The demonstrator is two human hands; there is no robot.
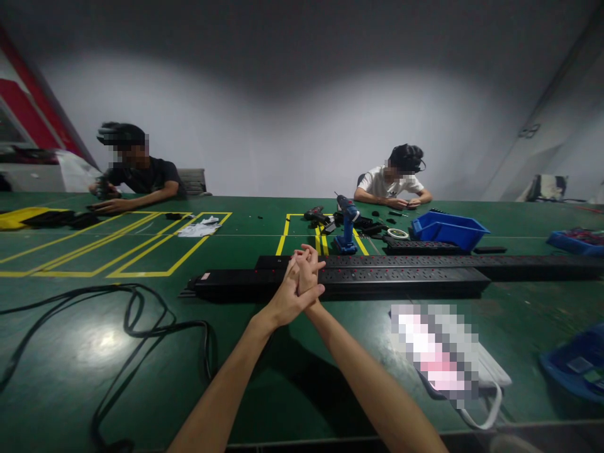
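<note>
My left hand and my right hand are clasped together, fingers interlaced, held out in front of me above the green table. Nothing shows between them. Just beyond the hands lie two long black power strips with rows of sockets and red dots, laid end to end across the table. A black cable runs from the strips' left end and loops over the table to my left.
A blue cordless drill stands upright behind the strips. Blue bins sit at right and far right. A white bag with a blurred patch lies near my right arm. Yellow tape boxes mark the table. Two other people sit across it.
</note>
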